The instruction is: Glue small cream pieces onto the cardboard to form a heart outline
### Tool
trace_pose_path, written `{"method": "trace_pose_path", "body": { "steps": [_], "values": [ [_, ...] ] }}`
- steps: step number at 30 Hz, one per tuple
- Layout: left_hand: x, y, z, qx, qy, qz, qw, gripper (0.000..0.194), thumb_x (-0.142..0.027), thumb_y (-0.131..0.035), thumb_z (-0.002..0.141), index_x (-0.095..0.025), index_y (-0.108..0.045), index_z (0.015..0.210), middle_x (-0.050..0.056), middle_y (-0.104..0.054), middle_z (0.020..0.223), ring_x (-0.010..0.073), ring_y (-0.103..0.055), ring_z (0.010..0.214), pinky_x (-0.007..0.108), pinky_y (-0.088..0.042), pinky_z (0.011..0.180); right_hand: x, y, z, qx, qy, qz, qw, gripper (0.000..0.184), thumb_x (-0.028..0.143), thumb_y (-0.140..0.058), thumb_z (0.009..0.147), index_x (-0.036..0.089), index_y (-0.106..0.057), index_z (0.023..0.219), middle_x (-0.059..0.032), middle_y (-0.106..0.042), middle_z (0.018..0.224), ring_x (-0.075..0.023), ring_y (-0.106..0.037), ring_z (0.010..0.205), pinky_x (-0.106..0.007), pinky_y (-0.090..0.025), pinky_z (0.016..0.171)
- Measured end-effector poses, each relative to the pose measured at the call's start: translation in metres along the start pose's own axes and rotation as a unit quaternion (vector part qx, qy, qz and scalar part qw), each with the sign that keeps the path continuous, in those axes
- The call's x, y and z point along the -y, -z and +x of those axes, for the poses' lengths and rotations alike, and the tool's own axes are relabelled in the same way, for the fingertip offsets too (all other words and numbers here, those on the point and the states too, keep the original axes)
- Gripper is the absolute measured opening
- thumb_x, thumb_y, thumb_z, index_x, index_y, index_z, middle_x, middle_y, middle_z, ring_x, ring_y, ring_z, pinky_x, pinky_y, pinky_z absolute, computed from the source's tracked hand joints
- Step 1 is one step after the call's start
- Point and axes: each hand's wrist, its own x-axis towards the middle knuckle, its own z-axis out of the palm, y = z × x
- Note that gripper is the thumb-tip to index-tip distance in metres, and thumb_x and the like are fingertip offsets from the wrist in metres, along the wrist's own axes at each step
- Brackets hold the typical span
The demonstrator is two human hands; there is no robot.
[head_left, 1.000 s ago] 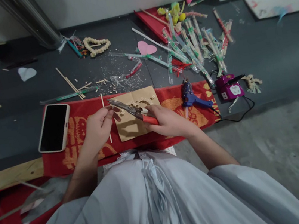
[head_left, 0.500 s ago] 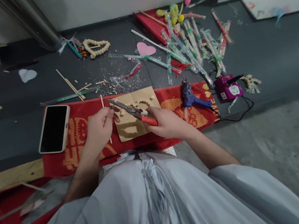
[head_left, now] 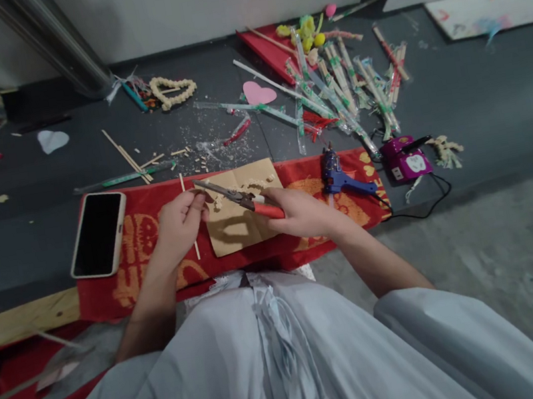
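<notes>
My right hand (head_left: 301, 211) is closed around red-handled shears (head_left: 241, 198), whose long grey blades point left over a brown card (head_left: 237, 236). At the blade tips, my left hand (head_left: 182, 223) is pinched. Anything between its fingertips is too small or hidden to make out. A wavy line of small pale stick pieces (head_left: 256, 181) lies on the card beneath the shears. Beside my left hand, a thin wooden stick (head_left: 197, 249) rests on the red cloth (head_left: 139, 240).
A phone (head_left: 99, 234) lies at left on the cloth. To the right are a blue glue gun (head_left: 341, 177) and a purple power adapter (head_left: 407, 160) with a cord. Behind are wrapped chopsticks (head_left: 341, 76), a pink paper heart (head_left: 259, 92), a stick-piece heart frame (head_left: 173, 91) and scattered cut bits (head_left: 200, 163).
The view has shifted slightly. The handles of the shears look a little closer together in my right hand. My left hand stays pinched at the blade tips.
</notes>
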Motion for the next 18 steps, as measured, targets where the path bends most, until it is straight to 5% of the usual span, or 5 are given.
{"method": "trace_pose_path", "body": {
  "steps": [7, 18],
  "values": [
    [-0.014, 0.003, -0.002, 0.063, 0.057, -0.172, 0.981, 0.043, -0.057, -0.049, 0.088, -0.018, -0.063, 0.081, 0.004, -0.062, 0.057, 0.0051, -0.028, 0.034, 0.023, -0.023, 0.037, -0.007, -0.006, 0.001, -0.046, 0.086, 0.016, 0.995, 0.044, 0.032, -0.047, 0.077, 0.012, -0.048, 0.116, -0.0162, -0.061, 0.105, -0.0274, -0.056, 0.091, -0.039, -0.045, 0.079],
    [-0.019, 0.003, -0.004, 0.056, 0.074, -0.221, 0.971, 0.042, -0.059, -0.059, 0.084, -0.017, -0.058, 0.08, -0.001, -0.054, 0.049, 0.0048, -0.027, 0.035, 0.022, -0.018, 0.037, -0.001, -0.004, 0.0, -0.044, 0.039, -0.028, 0.998, 0.039, 0.035, -0.048, 0.078, 0.011, -0.052, 0.108, -0.0154, -0.064, 0.095, -0.0275, -0.059, 0.081, -0.034, -0.041, 0.069]
  ]
}}
